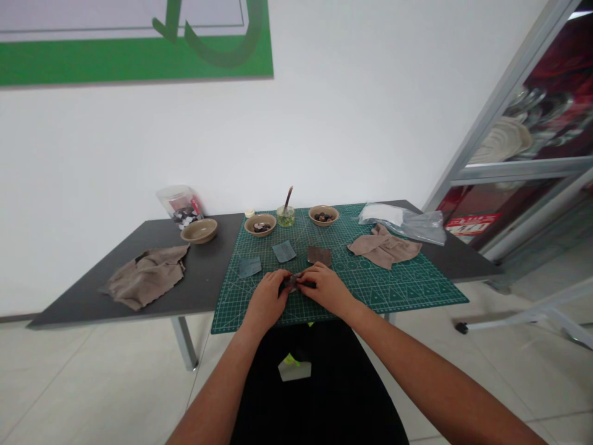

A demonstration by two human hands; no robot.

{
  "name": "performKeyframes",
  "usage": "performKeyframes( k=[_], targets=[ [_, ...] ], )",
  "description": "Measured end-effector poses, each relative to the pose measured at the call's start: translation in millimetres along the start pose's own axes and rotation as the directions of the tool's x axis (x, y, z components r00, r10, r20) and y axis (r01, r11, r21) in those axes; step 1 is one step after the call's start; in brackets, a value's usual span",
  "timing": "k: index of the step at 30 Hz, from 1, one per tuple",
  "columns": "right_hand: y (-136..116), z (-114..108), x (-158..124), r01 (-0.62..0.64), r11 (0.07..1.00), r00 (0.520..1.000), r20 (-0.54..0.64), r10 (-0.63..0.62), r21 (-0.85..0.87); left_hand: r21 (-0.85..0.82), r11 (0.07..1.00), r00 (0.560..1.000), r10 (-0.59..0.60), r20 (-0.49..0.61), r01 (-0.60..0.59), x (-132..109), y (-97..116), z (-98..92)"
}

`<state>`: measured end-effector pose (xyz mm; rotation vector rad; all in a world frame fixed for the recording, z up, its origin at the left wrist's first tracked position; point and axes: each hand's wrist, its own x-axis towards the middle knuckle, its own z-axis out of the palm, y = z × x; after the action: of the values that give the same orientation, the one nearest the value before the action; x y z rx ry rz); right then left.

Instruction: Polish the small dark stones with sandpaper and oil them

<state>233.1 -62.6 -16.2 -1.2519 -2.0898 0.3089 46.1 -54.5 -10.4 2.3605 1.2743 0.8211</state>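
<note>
My left hand (270,298) and my right hand (327,289) meet over the front of a green cutting mat (398,290). Both have their fingers closed on a small dark grey piece (293,282); its kind is largely hidden by the fingers. Just beyond the hands lie a brown square sheet (319,255) and a blue-grey square sheet (284,251), which look like sandpaper. A second blue-grey sheet (250,266) rests nearer the mat's left edge.
Along the back stand a bowl with stone-like pieces (260,225), a glass jar with a brush-like stick (286,216) and a bowl of dark pieces (323,216). Brown cloths (148,277) (384,246) lie either side. A bowl (199,231), plastic tub (180,207) and plastic bag (403,220) stand farther out.
</note>
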Motion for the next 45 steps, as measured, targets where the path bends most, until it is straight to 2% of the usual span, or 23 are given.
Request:
performKeyframes(
  k=[3, 6, 20, 25, 30, 34, 45],
  targets=[
    [-1.3, 0.1, 3.3, -0.035, 0.999, 0.999, 0.024, 0.036, -0.038, -0.018, 1.0, 1.0, -0.01, 0.01, 0.01, 0.3, 0.1, -0.4],
    [-1.1, -0.3, 2.8, -0.006, 0.999, 0.999, 0.044, 0.008, -0.035, -0.034, 0.999, 1.0, -0.02, -0.002, 0.02, 0.2, -0.3, 0.0],
    [-2.0, -1.5, 2.6, -0.015, 0.998, 0.999, 0.032, 0.017, -0.055, -0.03, 0.999, 0.999, -0.03, -0.019, 0.03, 0.3, -1.5, 1.2],
    [-4.4, 0.4, 4.8, 0.03, 0.997, 0.998, 0.063, -0.025, -0.076, -0.045, 0.998, 0.999, -0.046, -0.018, 0.045, 0.8, -0.7, 0.1],
    [-2.5, 1.5, 4.9, 0.0, 0.995, 0.999, 0.038, 0.004, -0.096, -0.054, 0.998, 0.999, -0.029, -0.014, 0.028, 1.1, -0.2, -1.3],
    [-2.2, 1.8, 5.6, 0.043, 0.996, 0.997, 0.071, -0.038, -0.074, -0.075, 0.997, 0.999, -0.019, -0.03, 0.017, 0.2, -1.3, -1.3],
    [-5.7, -0.6, 7.1, -0.008, 0.997, 0.997, 0.074, 0.013, -0.078, -0.081, 0.997, 0.998, -0.012, -0.058, 0.007, 0.5, -2.3, -1.4]
  ],
)
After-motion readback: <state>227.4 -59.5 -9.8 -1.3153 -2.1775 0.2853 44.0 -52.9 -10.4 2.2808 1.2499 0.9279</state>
